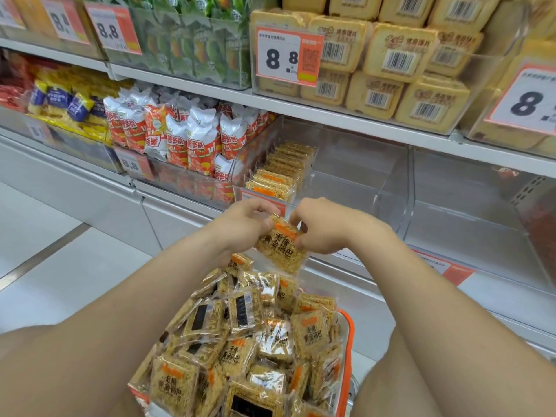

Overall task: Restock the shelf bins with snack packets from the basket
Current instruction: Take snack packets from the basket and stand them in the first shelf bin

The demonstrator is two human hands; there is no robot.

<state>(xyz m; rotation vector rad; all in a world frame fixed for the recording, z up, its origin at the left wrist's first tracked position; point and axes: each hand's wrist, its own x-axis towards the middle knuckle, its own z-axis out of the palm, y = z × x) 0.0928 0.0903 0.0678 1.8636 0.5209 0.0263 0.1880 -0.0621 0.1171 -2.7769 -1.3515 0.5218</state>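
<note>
both hands (285, 227) pinch one snack pkt (278, 246) (above basket (346, 335)).

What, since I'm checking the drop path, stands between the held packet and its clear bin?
Only the bin's clear front wall, right behind the rice-cracker packet that left hand and right hand pinch. Above it, the opening looks free.

Place: a shop, looks like the snack aisle
Shelves: long white shelves (331, 117) crammed with bagged snacks (195, 136)
Tags: orange price tags (288, 57) saying 8.8
Bins: clear bins (376, 182) along the shelf edges, barcoded packs (400, 52) stacked inside
</note>
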